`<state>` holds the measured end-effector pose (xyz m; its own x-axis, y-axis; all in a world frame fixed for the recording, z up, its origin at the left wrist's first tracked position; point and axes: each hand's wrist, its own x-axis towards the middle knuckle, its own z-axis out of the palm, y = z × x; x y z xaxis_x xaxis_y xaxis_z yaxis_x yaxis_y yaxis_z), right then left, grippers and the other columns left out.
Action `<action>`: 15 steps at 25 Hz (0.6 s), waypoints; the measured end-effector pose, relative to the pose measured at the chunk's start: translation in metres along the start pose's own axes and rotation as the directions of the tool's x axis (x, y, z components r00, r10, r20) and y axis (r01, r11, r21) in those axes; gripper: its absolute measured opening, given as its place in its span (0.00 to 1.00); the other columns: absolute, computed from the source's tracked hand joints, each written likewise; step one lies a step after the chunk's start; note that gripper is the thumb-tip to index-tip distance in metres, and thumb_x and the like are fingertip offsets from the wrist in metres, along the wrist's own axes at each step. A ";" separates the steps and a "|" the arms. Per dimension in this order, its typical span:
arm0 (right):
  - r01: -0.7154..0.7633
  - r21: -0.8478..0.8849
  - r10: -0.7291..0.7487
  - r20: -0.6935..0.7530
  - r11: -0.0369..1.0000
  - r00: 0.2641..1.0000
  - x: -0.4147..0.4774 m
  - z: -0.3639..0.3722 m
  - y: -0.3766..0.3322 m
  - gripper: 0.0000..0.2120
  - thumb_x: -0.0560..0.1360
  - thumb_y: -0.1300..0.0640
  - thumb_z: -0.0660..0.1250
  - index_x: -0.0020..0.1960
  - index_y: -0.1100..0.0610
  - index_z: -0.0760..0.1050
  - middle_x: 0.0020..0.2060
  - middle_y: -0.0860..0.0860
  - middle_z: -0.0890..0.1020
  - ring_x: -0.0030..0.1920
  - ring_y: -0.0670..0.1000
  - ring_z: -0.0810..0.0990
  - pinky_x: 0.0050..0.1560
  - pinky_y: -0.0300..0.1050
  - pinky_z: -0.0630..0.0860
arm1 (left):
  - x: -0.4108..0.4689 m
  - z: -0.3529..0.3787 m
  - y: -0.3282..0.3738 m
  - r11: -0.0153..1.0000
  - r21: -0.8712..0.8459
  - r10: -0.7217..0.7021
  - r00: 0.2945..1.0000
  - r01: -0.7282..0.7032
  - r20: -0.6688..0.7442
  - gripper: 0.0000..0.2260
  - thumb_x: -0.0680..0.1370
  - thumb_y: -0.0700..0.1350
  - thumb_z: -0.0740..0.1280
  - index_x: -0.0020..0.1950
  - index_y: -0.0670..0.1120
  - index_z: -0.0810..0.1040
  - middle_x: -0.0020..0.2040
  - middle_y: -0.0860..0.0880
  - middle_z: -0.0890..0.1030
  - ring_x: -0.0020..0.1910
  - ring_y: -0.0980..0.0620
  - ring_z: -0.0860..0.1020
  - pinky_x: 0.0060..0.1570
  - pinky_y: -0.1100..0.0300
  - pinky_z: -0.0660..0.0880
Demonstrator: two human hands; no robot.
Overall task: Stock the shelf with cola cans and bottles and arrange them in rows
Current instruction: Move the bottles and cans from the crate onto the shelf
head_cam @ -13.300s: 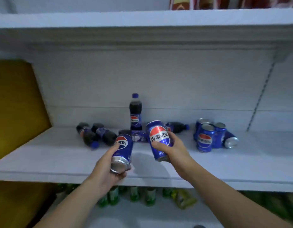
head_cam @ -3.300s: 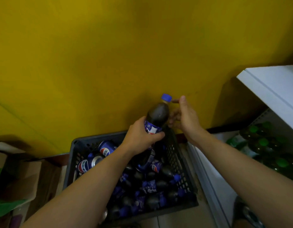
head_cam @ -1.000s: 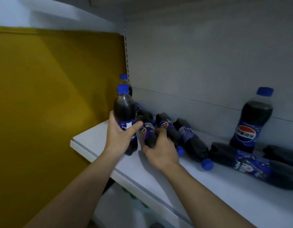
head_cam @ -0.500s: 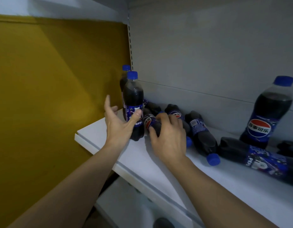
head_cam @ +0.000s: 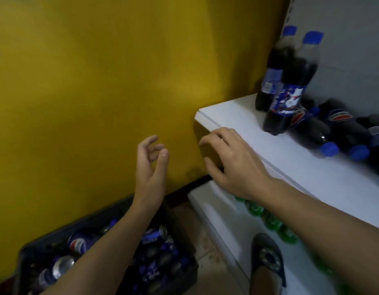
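The smooth white shelf (head_cam: 237, 116) fills 3 o'clock; the dark crate (head_cam: 56, 233) of shiny cans (head_cam: 78, 244) sits at 7. Your right hand (head_cam: 233, 165) and left hand (head_cam: 150, 165) hang loosely spread, holding nothing. At 2, two glossy plastic cola bottles (head_cam: 290, 81) stand upright on the shelf.

Looks like a shop: white display shelf (head_cam: 248, 124) at 3 o'clock carrying cola bottles (head_cam: 290, 81), green bottles (head_cam: 270, 222) lined along the lower shelf (head_cam: 214, 209) at 5 o'clock, dark crate (head_cam: 56, 235) of cans (head_cam: 78, 244) at 7 o'clock.
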<state>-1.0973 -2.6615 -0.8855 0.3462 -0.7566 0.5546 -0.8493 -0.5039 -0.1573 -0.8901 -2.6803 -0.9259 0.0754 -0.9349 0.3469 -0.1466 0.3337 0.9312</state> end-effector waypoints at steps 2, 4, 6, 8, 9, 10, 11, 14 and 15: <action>0.030 -0.004 -0.029 0.169 1.000 0.985 0.000 0.022 -0.010 0.17 0.79 0.50 0.64 0.67 0.51 0.70 0.61 0.50 0.71 0.57 0.50 0.73 0.51 0.49 0.77 | -0.004 -0.040 -0.011 0.993 0.055 -0.111 0.990 0.106 0.090 0.20 0.81 0.62 0.61 0.68 0.53 0.71 0.60 0.51 0.77 0.57 0.56 0.78 0.52 0.57 0.74; 0.040 0.016 -0.043 0.286 0.999 0.957 0.004 0.043 -0.023 0.19 0.80 0.47 0.63 0.70 0.47 0.66 0.63 0.48 0.68 0.57 0.48 0.72 0.49 0.47 0.78 | -0.003 -0.076 -0.016 0.974 0.110 -0.215 0.961 0.198 0.173 0.21 0.78 0.62 0.60 0.67 0.54 0.72 0.62 0.51 0.77 0.59 0.55 0.77 0.53 0.55 0.71; 0.024 0.045 -0.038 0.358 0.999 0.933 0.013 0.060 -0.037 0.20 0.81 0.45 0.62 0.71 0.46 0.64 0.63 0.46 0.67 0.55 0.46 0.72 0.47 0.44 0.76 | -0.003 -0.101 -0.021 0.957 0.252 -0.205 0.948 0.143 0.243 0.20 0.79 0.61 0.61 0.68 0.53 0.71 0.62 0.53 0.75 0.60 0.55 0.76 0.53 0.56 0.72; 0.002 0.093 -0.040 0.408 0.996 0.912 0.024 0.080 -0.053 0.21 0.81 0.45 0.61 0.72 0.46 0.64 0.63 0.47 0.67 0.54 0.47 0.72 0.49 0.44 0.73 | -0.005 -0.118 -0.027 0.896 0.444 -0.164 0.934 0.007 0.318 0.17 0.83 0.57 0.62 0.70 0.53 0.71 0.64 0.54 0.74 0.61 0.55 0.74 0.55 0.57 0.73; 0.003 0.111 -0.050 0.429 0.994 0.902 0.028 0.091 -0.061 0.21 0.81 0.45 0.61 0.72 0.47 0.64 0.62 0.47 0.68 0.56 0.49 0.72 0.50 0.45 0.74 | -0.005 -0.126 -0.031 0.863 0.503 -0.148 0.925 -0.053 0.351 0.16 0.83 0.56 0.62 0.70 0.53 0.71 0.64 0.54 0.73 0.61 0.55 0.74 0.54 0.58 0.72; 0.011 0.120 -0.065 0.451 0.993 0.890 0.032 0.102 -0.069 0.22 0.81 0.44 0.62 0.72 0.48 0.64 0.62 0.48 0.68 0.58 0.50 0.72 0.51 0.46 0.73 | -0.004 -0.132 -0.034 0.840 0.534 -0.131 0.917 -0.100 0.378 0.16 0.83 0.55 0.62 0.69 0.52 0.72 0.64 0.53 0.73 0.61 0.55 0.73 0.52 0.59 0.71; 0.024 0.126 -0.081 0.472 0.992 0.878 0.035 0.112 -0.077 0.22 0.81 0.44 0.62 0.72 0.49 0.64 0.62 0.49 0.68 0.58 0.51 0.72 0.51 0.46 0.73 | -0.002 -0.137 -0.036 0.823 0.552 -0.114 0.913 -0.135 0.393 0.16 0.83 0.55 0.63 0.69 0.52 0.73 0.63 0.53 0.74 0.61 0.55 0.74 0.50 0.62 0.70; 0.051 0.116 -0.105 0.521 0.992 0.847 0.046 0.151 -0.104 0.22 0.81 0.45 0.62 0.71 0.52 0.64 0.61 0.51 0.70 0.58 0.54 0.73 0.52 0.48 0.73 | 0.004 -0.161 -0.044 0.807 0.573 -0.052 0.950 -0.142 0.308 0.14 0.82 0.51 0.66 0.67 0.51 0.74 0.61 0.53 0.76 0.58 0.55 0.75 0.46 0.66 0.68; 0.016 0.117 -0.078 0.550 0.993 0.832 0.047 0.167 -0.111 0.22 0.81 0.46 0.62 0.71 0.52 0.64 0.61 0.52 0.71 0.58 0.54 0.73 0.53 0.50 0.74 | 0.006 -0.170 -0.048 0.817 0.565 -0.037 0.967 -0.116 0.252 0.14 0.82 0.49 0.66 0.67 0.50 0.74 0.60 0.53 0.77 0.57 0.55 0.76 0.46 0.66 0.68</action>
<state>-0.9205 -2.7111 -0.9783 0.5730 -0.8192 0.0246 -0.7915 -0.5609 -0.2427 -0.7146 -2.6807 -0.9493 -0.1701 -0.9470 0.2724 -0.6859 0.3122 0.6574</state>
